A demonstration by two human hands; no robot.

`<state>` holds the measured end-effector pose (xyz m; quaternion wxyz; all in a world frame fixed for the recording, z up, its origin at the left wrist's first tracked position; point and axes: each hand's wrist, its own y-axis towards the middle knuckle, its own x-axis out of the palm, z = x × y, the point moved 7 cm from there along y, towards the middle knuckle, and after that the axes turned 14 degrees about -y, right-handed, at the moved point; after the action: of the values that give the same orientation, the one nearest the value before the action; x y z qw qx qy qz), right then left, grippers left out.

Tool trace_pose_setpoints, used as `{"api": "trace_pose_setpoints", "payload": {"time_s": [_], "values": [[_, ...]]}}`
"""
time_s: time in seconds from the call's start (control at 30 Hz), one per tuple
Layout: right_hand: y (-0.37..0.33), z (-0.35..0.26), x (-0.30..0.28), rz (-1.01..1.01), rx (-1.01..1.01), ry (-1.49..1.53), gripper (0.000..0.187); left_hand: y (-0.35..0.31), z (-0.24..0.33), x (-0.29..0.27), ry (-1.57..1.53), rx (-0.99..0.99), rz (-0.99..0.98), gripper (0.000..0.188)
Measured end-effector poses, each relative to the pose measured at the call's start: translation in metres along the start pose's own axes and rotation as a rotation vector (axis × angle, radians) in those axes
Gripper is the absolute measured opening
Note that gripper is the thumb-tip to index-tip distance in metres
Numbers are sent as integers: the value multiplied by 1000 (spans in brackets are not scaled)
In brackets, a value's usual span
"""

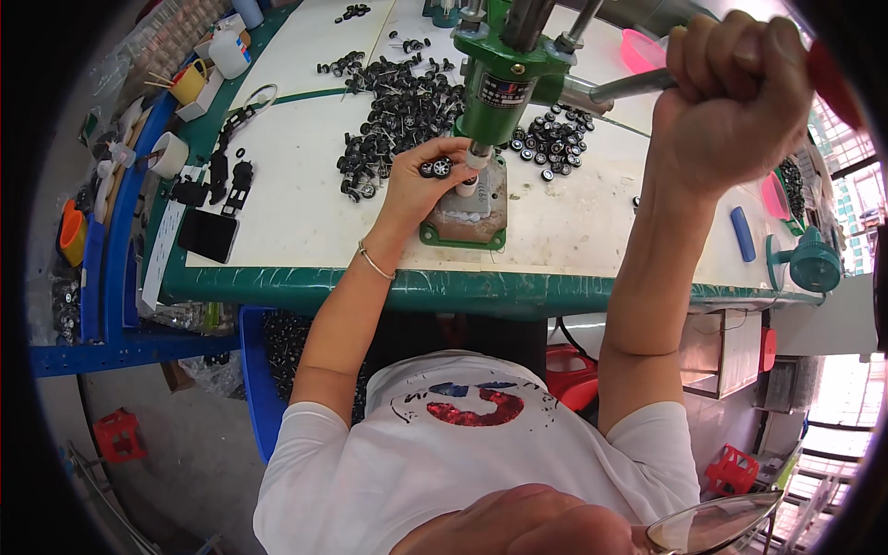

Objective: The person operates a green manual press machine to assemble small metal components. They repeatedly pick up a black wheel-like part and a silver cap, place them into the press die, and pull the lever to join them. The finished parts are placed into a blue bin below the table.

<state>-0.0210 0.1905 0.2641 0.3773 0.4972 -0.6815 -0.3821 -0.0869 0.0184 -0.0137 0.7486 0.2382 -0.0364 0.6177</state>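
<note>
- Far left, off the bench: orange cup (71,231) on the blue rack (118,268); tape roll (169,154) & yellow mug (190,83) near the bench's left edge.
- Black phone (209,235) flat on the white worktable (305,213), w/ black toy car chassis parts (231,180) just above it.
- Big loose pile of small black toy wheels (398,116) mid-table, left of the press.
- Left hand (418,190) pinches a wheel-and-axle piece (437,168) w/ fingertips, held right at the press ram, just over the base; thin bracelet (374,265) on that wrist.
- Green hand press (499,88) upright on its green base plate (464,222), near the table's front edge.
- 2nd, smaller batch of wheels (553,143) right of the press column.
- Right hand (735,92) fist-closed round the press's metal lever (634,86), raised high; red knob end pokes out past the fist.
- Blue cylinder (743,233) & teal desk fan (814,264) at the table's right end; pink trays (775,196) behind.
</note>
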Motion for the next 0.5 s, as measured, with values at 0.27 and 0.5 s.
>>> {"api": "trace_pose_setpoints", "payload": {"time_s": [0.27,0.5], "values": [[57,78,12,-180,320,61,26,4,-2,-2,25,9,9,28],[53,162,18,-337,672,264,24,15,-23,-47,-958,-164,239,24]]}}
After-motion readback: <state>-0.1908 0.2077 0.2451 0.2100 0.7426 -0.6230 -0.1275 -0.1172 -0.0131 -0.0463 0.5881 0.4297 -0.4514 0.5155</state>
